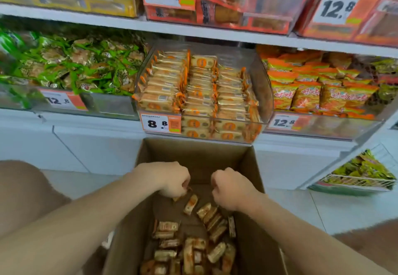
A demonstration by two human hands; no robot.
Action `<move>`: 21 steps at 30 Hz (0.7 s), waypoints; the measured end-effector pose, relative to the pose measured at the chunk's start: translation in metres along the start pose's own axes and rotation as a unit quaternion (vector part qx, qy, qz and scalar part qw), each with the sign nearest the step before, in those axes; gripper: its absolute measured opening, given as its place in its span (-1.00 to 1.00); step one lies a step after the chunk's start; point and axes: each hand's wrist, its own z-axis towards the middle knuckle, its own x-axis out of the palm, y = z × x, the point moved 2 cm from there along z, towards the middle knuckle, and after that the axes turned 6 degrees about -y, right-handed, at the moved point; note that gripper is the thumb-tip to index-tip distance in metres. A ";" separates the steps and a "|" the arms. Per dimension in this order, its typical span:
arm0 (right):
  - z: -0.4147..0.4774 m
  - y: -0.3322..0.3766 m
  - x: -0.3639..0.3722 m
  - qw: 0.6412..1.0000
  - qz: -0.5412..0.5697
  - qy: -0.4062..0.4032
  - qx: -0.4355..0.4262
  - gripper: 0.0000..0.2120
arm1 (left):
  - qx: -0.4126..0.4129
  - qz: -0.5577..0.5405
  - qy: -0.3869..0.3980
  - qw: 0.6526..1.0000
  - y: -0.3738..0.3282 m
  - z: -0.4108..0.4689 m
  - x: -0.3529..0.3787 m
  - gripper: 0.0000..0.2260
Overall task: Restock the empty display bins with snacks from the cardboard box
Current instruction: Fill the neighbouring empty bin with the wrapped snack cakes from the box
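Now, at lower centre, the left grip (172, 180) pinches a snack packet (187, 188) inside the cardboard box (193, 156). The right grip (229, 188) is curled, its contents hidden. A loose pinch could drop the packet short of the display bin (261, 93) above.

Green-wrapped packets (71, 65) lay heaped at the left end of the lower shelf (290, 142), orange bags (312, 91) at its right end. Red-orange cartons (237, 5) lined the upper shelf's (215, 34) front edge. A wire basket (355, 177) held yellow packets (364, 167).
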 end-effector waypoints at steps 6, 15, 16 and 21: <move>0.020 -0.032 0.104 0.984 0.091 0.082 0.131 -0.75 | -0.084 -0.087 0.047 0.992 0.020 0.070 0.084 -0.81; 0.075 -0.031 0.183 0.982 0.051 0.152 0.103 -0.78 | -0.228 -0.259 -0.002 0.939 0.042 0.160 0.198 -0.49; 0.080 -0.029 0.190 0.985 0.016 0.150 0.082 -0.75 | -0.237 -0.276 -0.011 0.931 0.042 0.167 0.204 -0.49; 0.093 -0.011 0.229 0.989 -0.073 0.123 -0.046 -0.54 | -0.237 -0.208 -0.073 0.946 0.054 0.189 0.223 -0.45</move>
